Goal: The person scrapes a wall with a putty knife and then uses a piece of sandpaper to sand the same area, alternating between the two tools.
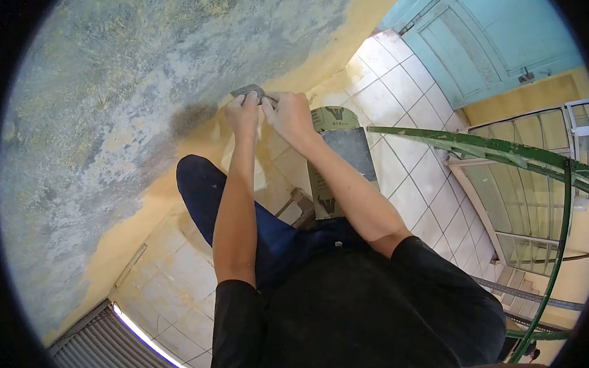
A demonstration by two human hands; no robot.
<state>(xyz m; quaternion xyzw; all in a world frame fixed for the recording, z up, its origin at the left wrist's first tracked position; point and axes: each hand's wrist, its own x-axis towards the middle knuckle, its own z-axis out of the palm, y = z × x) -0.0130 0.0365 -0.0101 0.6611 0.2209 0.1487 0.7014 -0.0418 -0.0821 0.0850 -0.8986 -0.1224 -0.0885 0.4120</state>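
My left hand and my right hand are close together in front of the wall. Between their fingertips they pinch a small dark grey piece of sandpaper, partly covered by the fingers. A dark patch marks the wall just left of my left hand, where grey-blue and yellow paint is mottled. Below my right forearm, sandpaper sheets with printed green backs lie by a dark grey sheet. Near my leg a brownish block-like object is partly hidden.
White floor tiles stretch to a blue door. Green curved metal bars stand at the right, before a leaning framed glass panel. A corrugated grey shutter is at the lower left.
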